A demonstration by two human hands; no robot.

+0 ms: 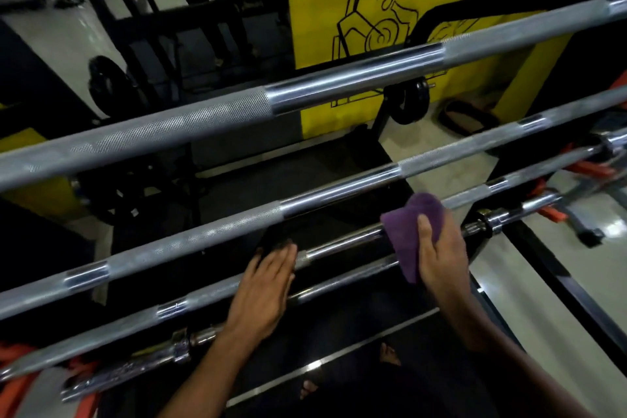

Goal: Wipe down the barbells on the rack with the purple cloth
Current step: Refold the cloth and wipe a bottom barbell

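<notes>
Head view: two upper barbells (305,85) cross above the hands; right hand (437,254) grips the purple cloth (402,234) around seemingly a lower bar (342,246), left hand (268,282) rests flat, fingers straight.

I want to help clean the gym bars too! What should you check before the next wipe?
1. Purple cloth in the right hand: ok, fingers are wrapped over it.
2. Cloth touching a bar: ok, it drapes over the lower thin bar.
3. Left hand steadying: ok, it lies flat with straight fingers on the third bar.
4. Path along the thin bar free: ok toward the collar on the right.
5. Top bar and second bar already wiped: cannot tell.
6. Bars seated firmly on the rack: cannot tell, the supports are out of view.
</notes>
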